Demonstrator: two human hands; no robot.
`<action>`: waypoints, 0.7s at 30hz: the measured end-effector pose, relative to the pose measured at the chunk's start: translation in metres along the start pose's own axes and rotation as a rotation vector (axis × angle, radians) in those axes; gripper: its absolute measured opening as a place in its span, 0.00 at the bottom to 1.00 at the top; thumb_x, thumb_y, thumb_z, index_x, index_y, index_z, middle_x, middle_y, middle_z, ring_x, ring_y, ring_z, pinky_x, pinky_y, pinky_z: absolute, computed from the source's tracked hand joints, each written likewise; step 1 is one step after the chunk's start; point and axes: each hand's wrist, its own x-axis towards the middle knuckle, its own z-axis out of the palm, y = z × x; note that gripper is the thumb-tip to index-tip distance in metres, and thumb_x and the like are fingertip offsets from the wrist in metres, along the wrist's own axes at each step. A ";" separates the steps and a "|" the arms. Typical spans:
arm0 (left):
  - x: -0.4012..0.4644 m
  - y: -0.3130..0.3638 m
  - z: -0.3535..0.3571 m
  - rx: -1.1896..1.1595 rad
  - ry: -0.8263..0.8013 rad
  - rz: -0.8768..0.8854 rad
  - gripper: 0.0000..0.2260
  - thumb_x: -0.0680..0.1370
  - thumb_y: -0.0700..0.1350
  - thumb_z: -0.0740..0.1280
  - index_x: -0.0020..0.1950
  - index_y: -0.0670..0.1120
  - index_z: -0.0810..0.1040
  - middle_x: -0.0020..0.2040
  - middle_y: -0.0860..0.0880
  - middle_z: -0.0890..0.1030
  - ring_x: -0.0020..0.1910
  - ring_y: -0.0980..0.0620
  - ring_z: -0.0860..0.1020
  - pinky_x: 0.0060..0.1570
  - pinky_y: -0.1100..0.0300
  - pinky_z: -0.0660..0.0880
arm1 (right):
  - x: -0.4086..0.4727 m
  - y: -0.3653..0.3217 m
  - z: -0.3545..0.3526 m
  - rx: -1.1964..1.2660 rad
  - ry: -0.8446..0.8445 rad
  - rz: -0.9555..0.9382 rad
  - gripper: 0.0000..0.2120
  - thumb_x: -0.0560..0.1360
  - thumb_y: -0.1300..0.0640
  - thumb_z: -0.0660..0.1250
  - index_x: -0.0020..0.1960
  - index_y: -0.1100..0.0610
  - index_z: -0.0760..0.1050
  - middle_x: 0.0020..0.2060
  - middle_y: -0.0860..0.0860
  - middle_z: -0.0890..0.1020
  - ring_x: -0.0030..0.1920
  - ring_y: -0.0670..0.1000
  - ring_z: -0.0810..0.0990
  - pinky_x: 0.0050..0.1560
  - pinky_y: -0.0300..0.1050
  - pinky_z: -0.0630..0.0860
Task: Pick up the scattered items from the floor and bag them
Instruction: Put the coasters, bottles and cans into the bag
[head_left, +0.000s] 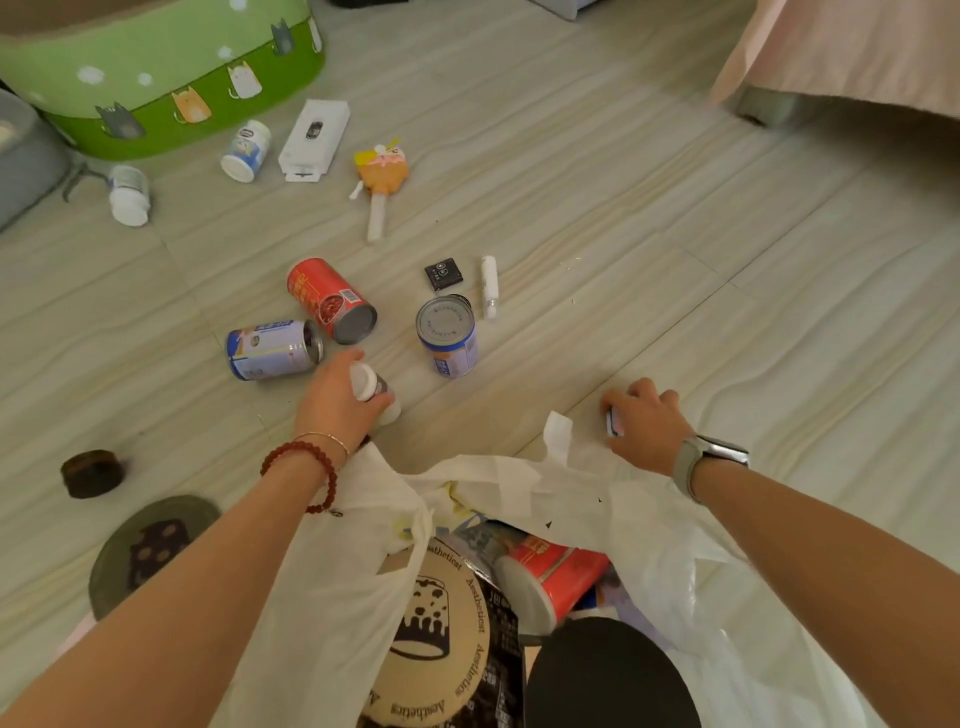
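Observation:
A white plastic bag (649, 530) lies open at the bottom, holding a red can (556, 571) and a round printed lid (436, 623). My left hand (335, 402) is closed around a small white-capped bottle (371, 387) on the floor. My right hand (649, 423) grips a small flat item (612, 422), mostly hidden, just past the bag's handle. On the floor beyond lie a red can (330, 299), a blue-white can (272, 349), an upright blue can (448, 335), a black square packet (443, 274) and a white tube (489, 286).
Farther back lie a fan-shaped toy (382, 182), a white box (314, 137) and two white bottles (247, 150) (130, 195) beside a green round tub (171, 67). A dark round tin (92, 473) and a grey dish (150, 551) sit at the left. A pink bedspread (852, 47) hangs at the top right.

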 end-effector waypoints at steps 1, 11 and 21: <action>-0.002 0.004 -0.005 -0.063 0.059 0.016 0.24 0.70 0.41 0.71 0.64 0.41 0.67 0.61 0.40 0.72 0.58 0.41 0.72 0.56 0.53 0.68 | 0.000 -0.002 -0.003 0.099 0.032 -0.002 0.16 0.72 0.58 0.63 0.60 0.54 0.69 0.55 0.55 0.68 0.54 0.59 0.68 0.55 0.48 0.67; -0.066 0.065 -0.055 -0.355 0.129 0.474 0.25 0.65 0.54 0.69 0.60 0.46 0.73 0.53 0.52 0.71 0.52 0.59 0.69 0.52 0.73 0.67 | -0.069 -0.082 -0.090 0.863 0.244 -0.286 0.16 0.78 0.52 0.59 0.65 0.49 0.66 0.49 0.49 0.75 0.46 0.51 0.77 0.49 0.44 0.76; -0.171 0.045 -0.040 0.159 -0.323 0.624 0.30 0.66 0.64 0.67 0.65 0.53 0.65 0.59 0.56 0.77 0.58 0.55 0.75 0.56 0.62 0.59 | -0.165 -0.065 -0.059 0.245 -0.011 -0.617 0.16 0.72 0.50 0.60 0.54 0.56 0.77 0.46 0.49 0.77 0.45 0.48 0.76 0.45 0.28 0.70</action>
